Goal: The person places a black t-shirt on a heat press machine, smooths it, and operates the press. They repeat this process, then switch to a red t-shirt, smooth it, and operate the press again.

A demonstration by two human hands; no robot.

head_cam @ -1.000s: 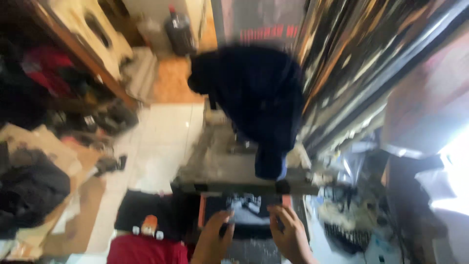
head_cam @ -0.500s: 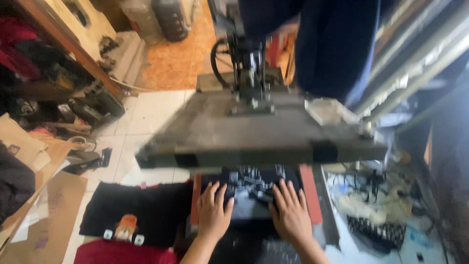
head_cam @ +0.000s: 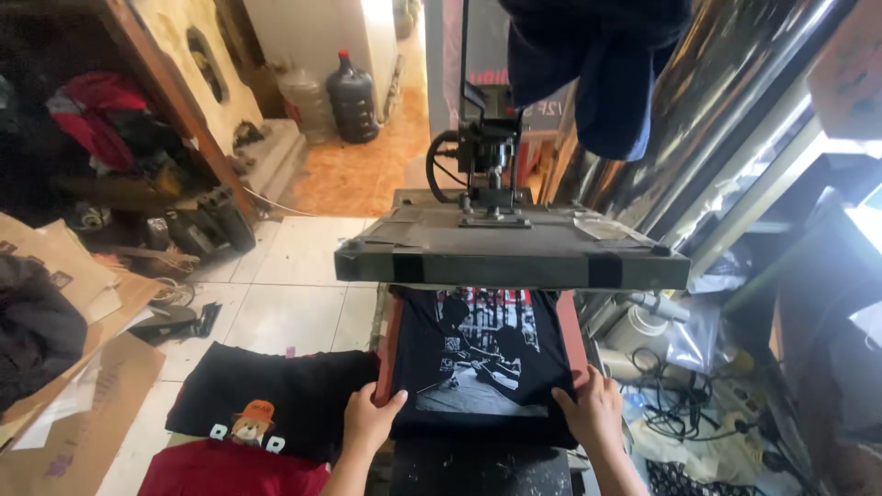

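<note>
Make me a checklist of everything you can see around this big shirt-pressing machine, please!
Surface: red lower platen, mostly covered by the shirt.
Job's things: black printed T-shirt lying flat under the raised heat press plate.
Clutter: black T-shirt with bear print over a red garment; cardboard sheets.
Hands: left hand and right hand grip the shirt's lower corners.
Cables: tangled black cables at right.
Surroundings: tiled floor, water jug, hanging navy cloth.
</note>
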